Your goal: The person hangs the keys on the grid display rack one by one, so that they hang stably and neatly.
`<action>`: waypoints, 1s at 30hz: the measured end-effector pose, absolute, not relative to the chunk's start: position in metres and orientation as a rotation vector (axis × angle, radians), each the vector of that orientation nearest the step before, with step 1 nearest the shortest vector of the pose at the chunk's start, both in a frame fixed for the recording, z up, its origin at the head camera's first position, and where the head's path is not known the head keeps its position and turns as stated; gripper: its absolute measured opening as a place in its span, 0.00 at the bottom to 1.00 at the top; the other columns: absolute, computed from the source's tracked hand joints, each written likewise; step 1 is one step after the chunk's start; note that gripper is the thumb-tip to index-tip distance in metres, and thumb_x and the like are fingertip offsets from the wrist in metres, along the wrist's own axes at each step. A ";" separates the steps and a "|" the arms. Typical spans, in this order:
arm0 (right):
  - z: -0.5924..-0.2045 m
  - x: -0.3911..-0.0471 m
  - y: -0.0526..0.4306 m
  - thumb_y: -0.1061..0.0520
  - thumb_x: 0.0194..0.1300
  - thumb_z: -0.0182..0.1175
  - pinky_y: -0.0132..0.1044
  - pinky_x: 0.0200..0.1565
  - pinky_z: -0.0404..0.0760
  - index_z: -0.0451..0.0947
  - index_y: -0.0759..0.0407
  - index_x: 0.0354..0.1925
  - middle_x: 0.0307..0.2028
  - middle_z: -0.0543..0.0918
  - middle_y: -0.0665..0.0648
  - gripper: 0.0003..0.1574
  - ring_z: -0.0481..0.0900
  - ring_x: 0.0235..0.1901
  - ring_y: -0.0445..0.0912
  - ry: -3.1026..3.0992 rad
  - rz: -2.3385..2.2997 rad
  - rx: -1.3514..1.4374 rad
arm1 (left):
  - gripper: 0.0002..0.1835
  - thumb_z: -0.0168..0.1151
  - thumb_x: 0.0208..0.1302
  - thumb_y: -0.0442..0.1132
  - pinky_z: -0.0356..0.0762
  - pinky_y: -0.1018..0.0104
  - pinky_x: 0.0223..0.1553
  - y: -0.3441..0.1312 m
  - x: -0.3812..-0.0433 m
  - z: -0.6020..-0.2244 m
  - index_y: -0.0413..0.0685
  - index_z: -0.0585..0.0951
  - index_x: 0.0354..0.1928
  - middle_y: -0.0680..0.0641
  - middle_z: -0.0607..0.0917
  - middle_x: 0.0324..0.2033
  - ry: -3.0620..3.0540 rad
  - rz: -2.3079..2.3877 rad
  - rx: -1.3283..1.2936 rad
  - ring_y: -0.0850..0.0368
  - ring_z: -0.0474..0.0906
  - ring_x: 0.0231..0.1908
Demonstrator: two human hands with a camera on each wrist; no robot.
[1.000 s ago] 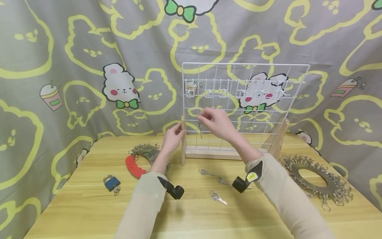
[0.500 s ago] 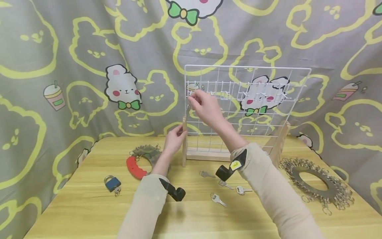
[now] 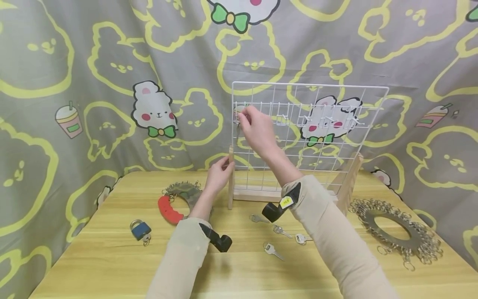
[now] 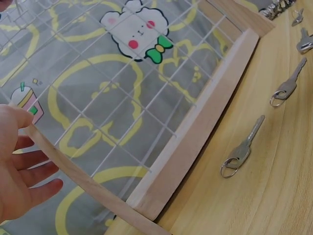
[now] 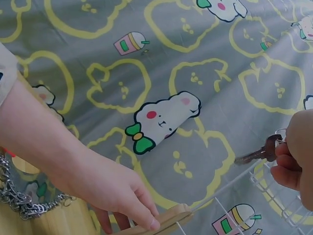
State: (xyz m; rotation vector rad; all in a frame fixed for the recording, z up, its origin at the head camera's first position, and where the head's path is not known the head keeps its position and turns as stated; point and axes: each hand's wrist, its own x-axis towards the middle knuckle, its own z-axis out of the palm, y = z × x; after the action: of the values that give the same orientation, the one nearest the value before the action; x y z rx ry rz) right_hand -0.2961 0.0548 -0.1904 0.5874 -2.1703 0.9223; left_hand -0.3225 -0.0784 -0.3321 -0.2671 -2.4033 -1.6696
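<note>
My right hand (image 3: pixel 257 129) is raised at the upper left of a white wire grid rack (image 3: pixel 310 85), by its row of hooks (image 3: pixel 304 121). Thumb and fingers pinch the small ring of a key (image 5: pixel 261 152), whose blade hangs out from the fingertips. Whether the ring touches a hook is hidden by the hand. Lower down, my left hand (image 3: pixel 218 175) grips the rack's left wooden upright (image 4: pixel 90 183), thumb on one side and fingers on the other. Several loose keys, among them a ringed key (image 3: pixel 271 250), lie on the table in front of the rack.
A blue padlock (image 3: pixel 140 231) lies on the left. Near my left forearm is a dark curved plate with rings and a red grip (image 3: pixel 169 210). On the right lies a flat oval plate (image 3: pixel 390 232) edged with many metal rings. A patterned curtain (image 3: pixel 186 50) hangs behind.
My right hand has moved up and slightly left with the key, from the middle of the grid to the hook row. My left hand has stayed on the upright.
</note>
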 end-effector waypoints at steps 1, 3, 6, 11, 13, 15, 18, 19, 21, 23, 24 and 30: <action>-0.191 -0.296 0.055 0.59 0.68 0.53 0.34 0.24 0.71 0.76 0.65 0.35 0.23 0.78 0.57 0.09 0.72 0.21 0.46 -2.168 0.928 0.581 | 0.26 0.52 0.68 0.45 0.72 0.58 0.56 -0.078 -0.322 -0.332 0.41 0.67 0.64 0.40 0.76 0.55 -2.404 -1.666 -0.271 0.48 0.73 0.54; -0.191 -0.298 0.056 0.60 0.68 0.52 0.34 0.24 0.71 0.76 0.65 0.35 0.22 0.78 0.57 0.09 0.72 0.20 0.47 -2.167 0.931 0.567 | 0.26 0.52 0.68 0.45 0.73 0.58 0.56 -0.078 -0.323 -0.332 0.40 0.67 0.64 0.40 0.77 0.54 -2.405 -1.658 -0.275 0.48 0.74 0.53; -0.194 -0.299 0.057 0.59 0.68 0.52 0.34 0.24 0.71 0.76 0.65 0.35 0.22 0.78 0.56 0.10 0.72 0.20 0.46 -2.182 0.937 0.557 | 0.25 0.53 0.67 0.44 0.73 0.57 0.55 -0.077 -0.322 -0.333 0.40 0.67 0.63 0.40 0.77 0.54 -2.405 -1.652 -0.275 0.47 0.74 0.52; -0.199 -0.302 0.058 0.58 0.68 0.52 0.34 0.26 0.73 0.76 0.65 0.36 0.23 0.79 0.56 0.10 0.73 0.21 0.47 -2.224 0.963 0.538 | 0.25 0.53 0.67 0.43 0.73 0.57 0.55 -0.077 -0.322 -0.333 0.41 0.67 0.63 0.40 0.77 0.54 -2.403 -1.655 -0.265 0.48 0.74 0.52; -0.201 -0.303 0.059 0.58 0.68 0.53 0.35 0.27 0.74 0.77 0.65 0.36 0.24 0.79 0.57 0.10 0.74 0.22 0.47 -2.241 0.966 0.524 | 0.25 0.53 0.67 0.43 0.73 0.57 0.55 -0.077 -0.321 -0.333 0.40 0.67 0.63 0.41 0.77 0.54 -2.402 -1.654 -0.264 0.48 0.74 0.52; -0.203 -0.304 0.060 0.58 0.68 0.53 0.35 0.28 0.76 0.77 0.65 0.37 0.24 0.80 0.57 0.11 0.76 0.23 0.47 -2.258 0.985 0.514 | 0.25 0.53 0.67 0.43 0.73 0.56 0.56 -0.077 -0.321 -0.332 0.40 0.67 0.63 0.41 0.77 0.54 -2.405 -1.650 -0.263 0.47 0.74 0.52; -0.207 -0.306 0.063 0.57 0.67 0.54 0.34 0.27 0.77 0.77 0.65 0.38 0.25 0.81 0.57 0.11 0.77 0.22 0.47 -2.295 1.020 0.489 | 0.25 0.53 0.67 0.42 0.73 0.56 0.56 -0.077 -0.321 -0.331 0.40 0.68 0.63 0.40 0.77 0.54 -2.406 -1.643 -0.269 0.47 0.74 0.52; -0.209 -0.306 0.064 0.57 0.67 0.54 0.34 0.26 0.78 0.77 0.65 0.38 0.25 0.81 0.57 0.11 0.78 0.22 0.48 -2.306 1.041 0.487 | 0.25 0.53 0.67 0.42 0.73 0.55 0.56 -0.077 -0.321 -0.331 0.40 0.68 0.63 0.40 0.77 0.54 -2.406 -1.641 -0.273 0.46 0.74 0.53; -0.213 -0.306 0.067 0.57 0.67 0.54 0.33 0.24 0.79 0.77 0.65 0.38 0.25 0.82 0.58 0.11 0.79 0.22 0.48 -2.331 1.070 0.478 | 0.25 0.53 0.67 0.43 0.72 0.55 0.56 -0.077 -0.320 -0.331 0.40 0.67 0.63 0.40 0.76 0.54 -2.412 -1.637 -0.273 0.47 0.74 0.53; -0.219 -0.306 0.071 0.57 0.67 0.54 0.32 0.23 0.79 0.77 0.65 0.38 0.25 0.82 0.59 0.11 0.80 0.22 0.49 -2.358 1.105 0.474 | 0.26 0.53 0.67 0.43 0.72 0.55 0.56 -0.077 -0.319 -0.331 0.40 0.67 0.64 0.40 0.76 0.55 -2.417 -1.639 -0.272 0.47 0.73 0.53; -0.223 -0.305 0.074 0.57 0.67 0.54 0.32 0.22 0.80 0.77 0.66 0.38 0.25 0.82 0.60 0.11 0.80 0.22 0.49 -2.367 1.122 0.475 | 0.26 0.53 0.67 0.44 0.72 0.55 0.56 -0.077 -0.319 -0.331 0.40 0.67 0.64 0.40 0.76 0.55 -2.421 -1.639 -0.273 0.47 0.73 0.54; -0.246 -0.300 0.095 0.58 0.66 0.55 0.32 0.23 0.81 0.77 0.66 0.39 0.25 0.81 0.60 0.11 0.79 0.23 0.49 -2.398 1.177 0.468 | 0.27 0.53 0.67 0.44 0.72 0.56 0.56 -0.078 -0.317 -0.329 0.39 0.65 0.64 0.39 0.75 0.56 -2.444 -1.607 -0.292 0.46 0.72 0.54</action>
State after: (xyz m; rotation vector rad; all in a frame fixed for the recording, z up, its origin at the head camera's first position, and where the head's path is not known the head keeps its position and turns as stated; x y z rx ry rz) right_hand -0.2997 0.0948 -0.2457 0.4681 -2.3984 1.1766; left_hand -0.3169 -0.0782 -0.3290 -0.2920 -2.4441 -1.6074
